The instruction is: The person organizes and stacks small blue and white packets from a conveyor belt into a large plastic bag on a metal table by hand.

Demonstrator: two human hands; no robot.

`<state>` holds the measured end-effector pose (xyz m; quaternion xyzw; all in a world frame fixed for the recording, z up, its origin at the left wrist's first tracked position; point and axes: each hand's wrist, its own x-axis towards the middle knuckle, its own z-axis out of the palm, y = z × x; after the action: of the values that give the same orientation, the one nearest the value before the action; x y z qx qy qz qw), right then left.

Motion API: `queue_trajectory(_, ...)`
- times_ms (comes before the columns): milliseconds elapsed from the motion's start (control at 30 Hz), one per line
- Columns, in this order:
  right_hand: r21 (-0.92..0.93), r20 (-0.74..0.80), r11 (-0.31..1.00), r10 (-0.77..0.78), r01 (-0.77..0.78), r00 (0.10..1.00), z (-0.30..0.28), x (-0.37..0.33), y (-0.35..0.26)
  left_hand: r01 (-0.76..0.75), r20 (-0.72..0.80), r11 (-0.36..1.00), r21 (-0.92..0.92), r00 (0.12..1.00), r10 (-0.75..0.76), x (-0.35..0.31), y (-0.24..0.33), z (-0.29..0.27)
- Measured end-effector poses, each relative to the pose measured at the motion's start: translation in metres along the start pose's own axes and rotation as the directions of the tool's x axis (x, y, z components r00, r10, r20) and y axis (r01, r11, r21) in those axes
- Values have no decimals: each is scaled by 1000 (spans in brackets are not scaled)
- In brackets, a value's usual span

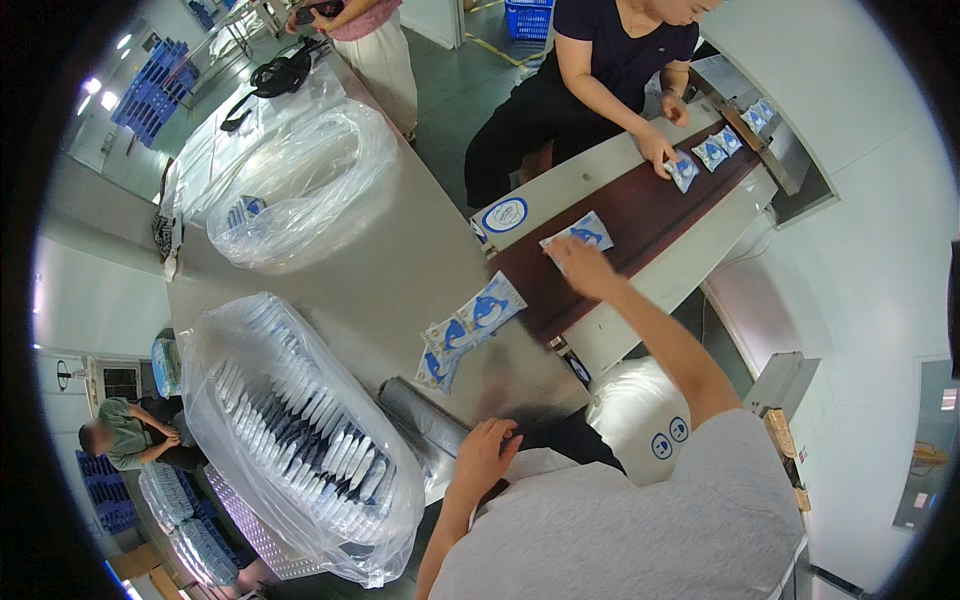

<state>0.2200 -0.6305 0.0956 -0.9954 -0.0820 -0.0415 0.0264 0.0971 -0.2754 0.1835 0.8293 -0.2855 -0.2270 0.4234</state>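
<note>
Over the near end of the dark red conveyor belt [640, 215], my right hand [583, 268] has its fingers closed on a white and blue printed packet [592, 231]. Low by the table's near edge is my left hand [485, 458], its fingers loosely bent and apart, with no object showing in them. Several similar packets [490, 305] lie overlapping in a row where the belt meets the metal table [370, 320]. To the left, a large clear plastic bag [210, 370] stands open, filled with packets [300, 420] in upright rows.
Across the belt, a co-worker's hand [656, 148] touches another packet [683, 172], and more packets [711, 153] lie farther up. A second clear bag [340, 150] with a few packets and a black bag [283, 72] rest on the table. A grey roll [422, 415] lies near my left hand.
</note>
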Motion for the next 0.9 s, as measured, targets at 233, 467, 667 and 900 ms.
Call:
queue_trajectory(233, 102, 655, 944, -302, 315, 693, -10, 98, 16, 382, 100, 817, -431, 920, -378, 35, -78, 51)
queue_trajectory(467, 478, 512, 808, -575, 345, 638, 108, 117, -93, 156, 245, -189, -970, 639, -729, 112, -167, 117)
queue_trajectory(667, 420, 728, 901, -407, 110, 552, 65, 117, -147, -83, 317, -493, -866, 672, -670, 129, -149, 96)
queue_trajectory(900, 576, 513, 747, -646, 331, 565, 94, 137, -195, -340, 53, -240, -909, 477, -877, 95, -167, 115)
